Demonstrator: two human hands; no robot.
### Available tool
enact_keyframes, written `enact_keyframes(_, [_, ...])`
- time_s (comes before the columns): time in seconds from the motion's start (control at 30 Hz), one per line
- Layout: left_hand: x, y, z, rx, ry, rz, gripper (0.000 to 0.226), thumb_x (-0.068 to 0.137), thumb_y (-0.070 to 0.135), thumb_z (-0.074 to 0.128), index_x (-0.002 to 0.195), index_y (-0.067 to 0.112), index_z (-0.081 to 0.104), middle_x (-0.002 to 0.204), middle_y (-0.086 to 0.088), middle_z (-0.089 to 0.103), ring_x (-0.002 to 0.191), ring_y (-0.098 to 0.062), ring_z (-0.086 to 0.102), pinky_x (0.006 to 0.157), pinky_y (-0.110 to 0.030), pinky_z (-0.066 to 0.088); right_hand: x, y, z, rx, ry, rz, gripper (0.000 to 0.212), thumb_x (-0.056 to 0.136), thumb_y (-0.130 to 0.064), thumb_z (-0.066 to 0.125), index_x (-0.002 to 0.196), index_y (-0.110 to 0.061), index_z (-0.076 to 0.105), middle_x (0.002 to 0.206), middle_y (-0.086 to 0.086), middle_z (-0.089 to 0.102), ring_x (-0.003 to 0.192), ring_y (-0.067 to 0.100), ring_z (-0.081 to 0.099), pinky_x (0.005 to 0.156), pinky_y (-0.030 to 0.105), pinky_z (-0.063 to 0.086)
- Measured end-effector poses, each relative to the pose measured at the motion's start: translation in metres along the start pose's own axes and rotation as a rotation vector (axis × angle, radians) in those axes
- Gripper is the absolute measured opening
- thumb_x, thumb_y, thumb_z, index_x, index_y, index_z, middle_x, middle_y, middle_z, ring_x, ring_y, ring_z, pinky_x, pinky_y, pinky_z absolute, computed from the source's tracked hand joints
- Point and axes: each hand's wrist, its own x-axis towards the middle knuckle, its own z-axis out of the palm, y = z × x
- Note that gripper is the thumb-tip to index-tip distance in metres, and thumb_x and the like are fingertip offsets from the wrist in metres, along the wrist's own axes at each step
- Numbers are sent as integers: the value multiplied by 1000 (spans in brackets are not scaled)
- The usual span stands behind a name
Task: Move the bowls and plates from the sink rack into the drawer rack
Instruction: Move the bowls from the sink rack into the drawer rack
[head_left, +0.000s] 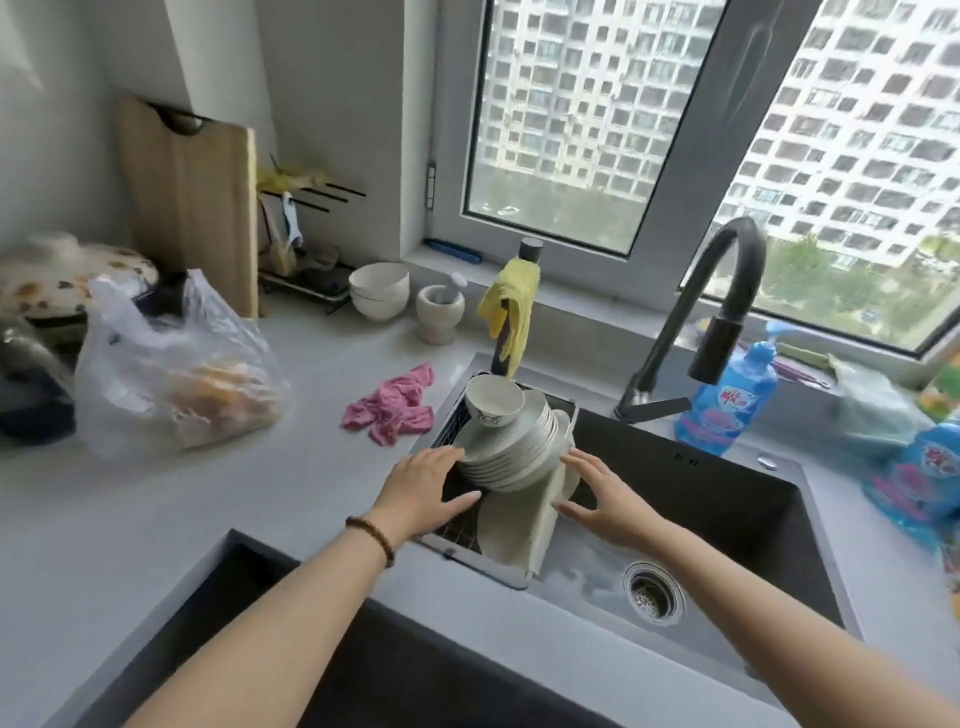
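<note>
A stack of several white plates (511, 457) leans in the sink rack (457, 535) at the sink's left side. A white bowl (493, 401) rests on top of the stack. A larger pale plate (511, 525) stands below the stack, near the rack's front. My left hand (423, 488) reaches in from the left, its straight fingers touching the stack's left edge. My right hand (597, 493) is at the stack's right side with fingers spread, touching or almost touching it. Neither hand grips anything. The drawer rack is out of view.
A dark sink (701, 519) with a drain (653, 597) lies right of the rack, under a black faucet (717, 312). A pink cloth (395, 408), plastic bag (171, 374), stacked bowls (378, 288) and mortar (440, 312) sit on the counter. Blue soap bottle (727, 400) stands at right.
</note>
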Motion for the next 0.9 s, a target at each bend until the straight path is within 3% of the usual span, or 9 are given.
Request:
enact_keyframes(0.27, [130,-51,15,69,-174,57,79,86,64,42,148,22,19,156,1,21,143,-18,20,119,-39,15,119,2,19,-185,-36,29,72,89,-46,59,150,-29,25,161,-4,11,149,18,11,121,36,16])
enact_keyframes(0.4, [175,-59,30,98,-235,121,74,88,61,39,149,27,15,157,3,16,145,-23,11,118,-46,10,146,15,27,-282,-72,48,69,90,-50,56,149,-34,25,162,-7,6,150,20,-1,120,37,7])
enact_keyframes(0.53, [210,-59,45,182,-244,239,66,93,54,38,148,25,17,157,2,19,146,-20,7,117,-44,10,157,28,33,-290,-83,31,65,90,-51,56,147,-36,30,162,-8,4,150,21,-2,121,38,5])
enact_keyframes(0.63, [231,-59,55,188,-268,268,55,95,44,40,144,21,29,153,-1,30,145,-21,14,113,-41,18,163,32,36,-270,-76,24,60,89,-51,56,143,-37,36,161,-10,7,150,22,-3,122,41,8])
enact_keyframes(0.73, [247,-56,65,132,-266,234,33,95,34,44,125,22,53,135,-4,51,133,-24,34,103,-38,28,164,34,38,-269,-65,18,56,90,-50,56,141,-36,39,161,-11,9,150,23,-3,121,39,8])
enact_keyframes(0.83, [258,-57,78,92,-258,174,32,95,34,38,108,21,65,119,-7,59,115,-32,46,84,-33,32,163,36,40,-255,-49,8,55,89,-52,54,140,-37,39,160,-13,10,150,21,-4,122,42,11])
enact_keyframes(0.9, [262,-59,82,-4,-206,148,30,95,31,41,102,19,67,114,-8,62,114,-32,47,85,-34,32,163,38,42,-246,-42,9,54,89,-52,54,139,-37,40,160,-14,10,149,20,-5,122,43,12])
